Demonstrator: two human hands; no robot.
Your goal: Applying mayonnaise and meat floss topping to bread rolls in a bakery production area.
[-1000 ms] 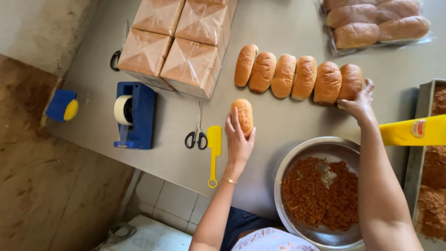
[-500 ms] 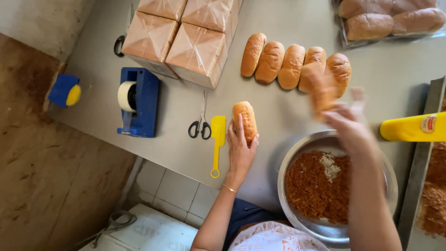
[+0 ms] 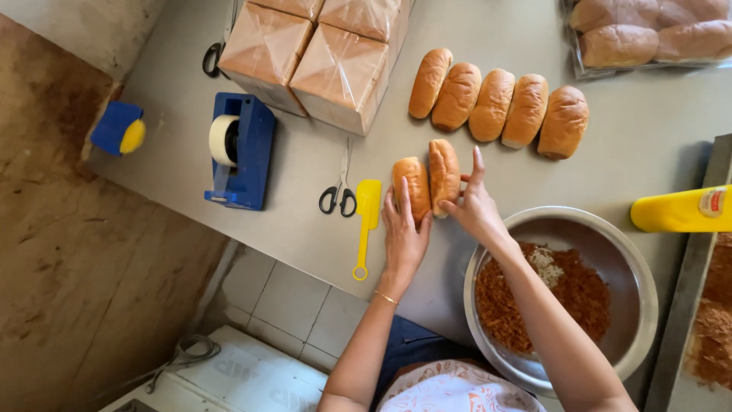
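The two bread rolls (image 3: 429, 180) under the hands have smooth, glossy brown crusts. The bowl (image 3: 639, 290) is shiny metal holding coarse, crumbly reddish-brown filling (image 3: 534, 301); the spatula (image 3: 366, 221) is yellow plastic, and the table (image 3: 305, 175) is matt grey and smooth

Golden-brown buns (image 3: 429, 179); yellow spatula (image 3: 366, 220); blue tape dispenser (image 3: 240, 151); possibly floral apron (image 3: 457, 389).
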